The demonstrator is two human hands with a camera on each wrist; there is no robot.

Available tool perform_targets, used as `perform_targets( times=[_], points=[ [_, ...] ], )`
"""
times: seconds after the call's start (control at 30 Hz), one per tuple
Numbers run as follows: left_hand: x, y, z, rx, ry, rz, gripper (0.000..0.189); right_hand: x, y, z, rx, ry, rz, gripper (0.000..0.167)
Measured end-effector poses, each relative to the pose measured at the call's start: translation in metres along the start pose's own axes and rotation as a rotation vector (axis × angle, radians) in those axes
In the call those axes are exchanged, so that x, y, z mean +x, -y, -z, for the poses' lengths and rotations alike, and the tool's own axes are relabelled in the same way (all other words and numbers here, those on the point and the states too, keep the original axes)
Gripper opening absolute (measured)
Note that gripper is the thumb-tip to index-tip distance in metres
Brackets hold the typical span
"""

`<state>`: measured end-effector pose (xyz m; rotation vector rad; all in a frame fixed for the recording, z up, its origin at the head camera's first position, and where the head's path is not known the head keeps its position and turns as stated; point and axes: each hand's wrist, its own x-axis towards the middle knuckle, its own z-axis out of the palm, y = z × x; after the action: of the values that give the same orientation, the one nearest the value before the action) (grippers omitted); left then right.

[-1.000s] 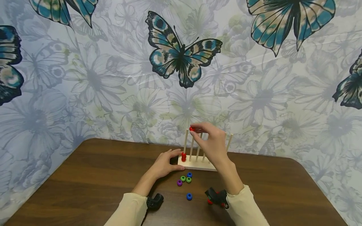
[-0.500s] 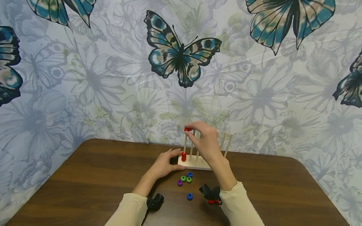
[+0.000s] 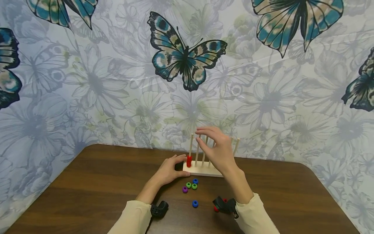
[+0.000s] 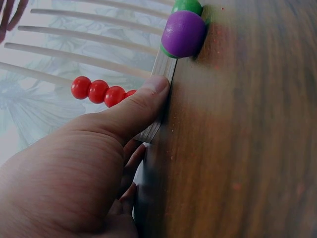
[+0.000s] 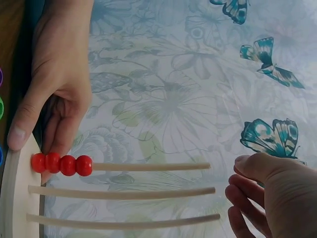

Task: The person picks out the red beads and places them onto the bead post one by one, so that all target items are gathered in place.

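Hand on L (image 3: 167,170) grips wooden base (image 3: 203,171), thumb in front (firm hold prob. best vs. wobble); four red beads (image 5: 68,165) sit on leftmost peg (image 5: 153,167); R hand (image 3: 218,149), empty w/ narrow gap, hovers near peg tips (image 5: 211,190), should avoid knocking 'em.

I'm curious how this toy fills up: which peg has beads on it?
The end peg nearest the left hand: it carries four red beads, while the visible parts of the other pegs are bare.

Butterfly-patterned backdrop (image 3: 187,107) behind brown table (image 3: 96,185)
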<state>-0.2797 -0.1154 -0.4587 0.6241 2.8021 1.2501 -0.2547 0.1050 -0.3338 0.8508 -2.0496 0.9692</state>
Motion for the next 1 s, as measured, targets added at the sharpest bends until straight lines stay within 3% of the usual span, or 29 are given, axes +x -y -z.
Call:
perform_targets(
  times=[0.33, 0.6, 1.0],
  points=[
    [0.001, 0.001, -0.001, -0.015, 0.001, 0.002, 0.067, -0.017, -0.006, 0.024, 0.023, 0.02, -0.007, 0.022],
    [0.001, 0.002, -0.002, -0.006, -0.006, -0.013, 0.066, -0.041, -0.019, 0.041, -0.033, 0.047, -0.056, 0.024],
    [0.002, 0.002, -0.003, -0.001, -0.009, -0.015, 0.066, -0.083, -0.039, 0.069, -0.097, 0.121, -0.05, 0.026]
  ],
)
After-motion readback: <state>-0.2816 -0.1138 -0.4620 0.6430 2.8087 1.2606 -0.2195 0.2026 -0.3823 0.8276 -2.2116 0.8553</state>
